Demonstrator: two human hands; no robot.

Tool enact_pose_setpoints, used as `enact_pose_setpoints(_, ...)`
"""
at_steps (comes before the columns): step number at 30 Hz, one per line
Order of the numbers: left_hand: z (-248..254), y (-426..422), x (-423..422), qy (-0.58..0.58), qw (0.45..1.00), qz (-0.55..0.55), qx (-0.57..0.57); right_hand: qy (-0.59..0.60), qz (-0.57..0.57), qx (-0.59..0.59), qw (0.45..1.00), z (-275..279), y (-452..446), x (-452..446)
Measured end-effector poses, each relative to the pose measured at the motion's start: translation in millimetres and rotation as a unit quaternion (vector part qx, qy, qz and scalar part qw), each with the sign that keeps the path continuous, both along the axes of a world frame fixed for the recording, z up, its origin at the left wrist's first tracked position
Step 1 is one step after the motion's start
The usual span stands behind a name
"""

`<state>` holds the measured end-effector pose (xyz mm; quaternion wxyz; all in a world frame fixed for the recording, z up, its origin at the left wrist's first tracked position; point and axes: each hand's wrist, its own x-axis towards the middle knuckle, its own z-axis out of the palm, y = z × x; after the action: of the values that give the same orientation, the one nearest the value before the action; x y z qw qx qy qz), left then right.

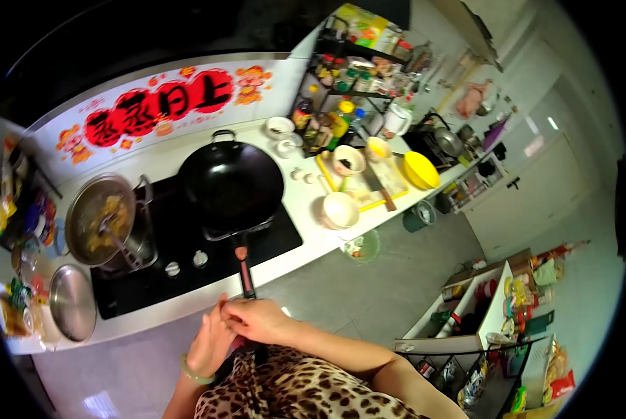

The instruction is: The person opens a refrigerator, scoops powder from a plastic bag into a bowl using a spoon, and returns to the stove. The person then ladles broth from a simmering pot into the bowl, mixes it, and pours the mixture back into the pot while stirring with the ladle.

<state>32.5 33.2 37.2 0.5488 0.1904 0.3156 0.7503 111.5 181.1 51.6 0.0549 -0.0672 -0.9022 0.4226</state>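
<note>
My left hand (209, 345), with a pale bracelet at the wrist, is raised in front of my body, fingers stretched out. Against its palm side rests my right hand (263, 320), its fingers loosely bent and apart; no object shows between the two. Just beyond them ends the handle (244, 271) of a black wok (233, 183), which sits bare inside on the right burner. On the left of the hob stands a steel pot (82, 202) with yellowish food in liquid and a ladle (117, 241) leaning in it.
A round steel lid (73, 303) lies left of the black hob (166, 230). Right of the wok are bowls (340, 210), a yellow-rimmed tray (360, 187) with a knife (381, 190), and a yellow basin (420, 170). A green bin (363, 246) stands on the floor; open shelving (495, 307) is at right.
</note>
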Motion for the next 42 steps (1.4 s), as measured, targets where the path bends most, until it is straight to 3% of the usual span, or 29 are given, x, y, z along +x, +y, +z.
enact_pose_setpoints(3, -3.1, 2.4, 6.4, 0.035, 0.999, -0.004, -0.038, -0.08, 0.029, -0.033, 0.996, -5.3, 10.4, 0.5)
enact_pose_setpoints(8, -30.9, -26.5, -0.5, 0.004, 0.995, 0.01, -0.099, -0.02, 0.061, -0.152, 0.986, -30.4, 24.1, -7.3)
enact_pose_setpoints(9, -24.5, -32.6, -1.5, 0.036, 0.994, 0.013, -0.104, 0.009, 0.049, -0.194, 0.98, -11.9, 26.8, -16.0)
enact_pose_setpoints(10, -32.4, -39.9, -5.5, 0.045, 0.994, 0.004, -0.103, -0.026, 0.036, -0.146, 0.988, 8.3, 33.1, -29.9)
enact_pose_setpoints(11, -29.8, -47.4, -4.7, 0.016, 0.995, 0.025, -0.099, 0.023, 0.047, -0.173, 0.984, 16.4, 39.8, -49.1)
enact_pose_setpoints(12, -38.6, -51.4, -3.6, 0.003, 0.994, 0.043, -0.099, 0.099, 0.041, -0.121, 0.987, 41.7, 39.4, -71.5)
enact_pose_setpoints(15, -21.7, -72.5, 1.9, 0.005, 0.986, 0.079, -0.148, 0.106, 0.044, -0.169, 0.979, 95.2, 24.3, -144.3)
enact_pose_setpoints(17, -19.3, -95.2, 11.1, -0.011, 0.981, 0.118, -0.153, 0.171, 0.063, -0.105, 0.978, 109.0, 0.0, -199.4)
enact_pose_setpoints(18, -20.8, -100.8, 13.2, -0.019, 0.98, 0.133, -0.149, 0.189, 0.068, -0.016, 0.979, 108.1, -6.8, -229.2)
enact_pose_setpoints(21, -29.0, -124.9, 25.5, -0.068, 0.971, 0.183, -0.139, 0.09, 0.055, 0.205, 0.973, 82.5, -32.6, -298.3)
enact_pose_setpoints(23, -33.9, -140.3, 32.6, -0.094, 0.96, 0.211, -0.16, 0.05, 0.126, 0.395, 0.909, 36.7, -29.2, -326.9)
enact_pose_setpoints(26, -46.0, -163.9, 38.2, -0.118, 0.947, 0.243, -0.174, 0.043, 0.117, 0.411, 0.903, 21.6, -28.4, -328.0)
enact_pose_setpoints(29, -53.9, -175.9, 32.3, -0.127, 0.94, 0.264, -0.177, 0.127, 0.125, 0.209, 0.962, 60.7, -21.5, -299.9)
enact_pose_setpoints(30, -50.1, -178.9, 27.4, -0.119, 0.937, 0.268, -0.188, 0.104, 0.126, 0.169, 0.972, 72.9, -15.7, -285.4)
enact_pose_setpoints(32, -46.3, -178.3, 16.8, -0.09, 0.938, 0.267, -0.2, 0.12, 0.117, 0.079, 0.983, 74.0, 5.7, -251.4)
enact_pose_setpoints(33, -47.3, -179.1, 12.3, -0.071, 0.943, 0.26, -0.195, 0.124, 0.125, -0.024, 0.984, 69.1, 13.3, -229.0)
enact_pose_setpoints(36, -56.1, -169.5, -2.9, -0.021, 0.953, 0.234, -0.189, 0.029, 0.081, -0.108, 0.99, 66.8, 37.5, -143.2)
enact_pose_setpoints(39, -65.0, -147.2, -7.7, 0.014, 0.959, 0.17, -0.226, -0.014, -0.011, -0.244, 0.97, 13.8, 77.1, -54.0)
enact_pose_setpoints(40, -77.1, -141.9, -9.1, 0.023, 0.962, 0.138, -0.233, 0.012, -0.023, -0.229, 0.973, 2.8, 82.6, -25.5)
enact_pose_setpoints(42, -82.2, -119.4, -5.8, 0.069, 0.956, 0.086, -0.27, -0.053, -0.107, -0.238, 0.964, -24.5, 98.9, 36.0)
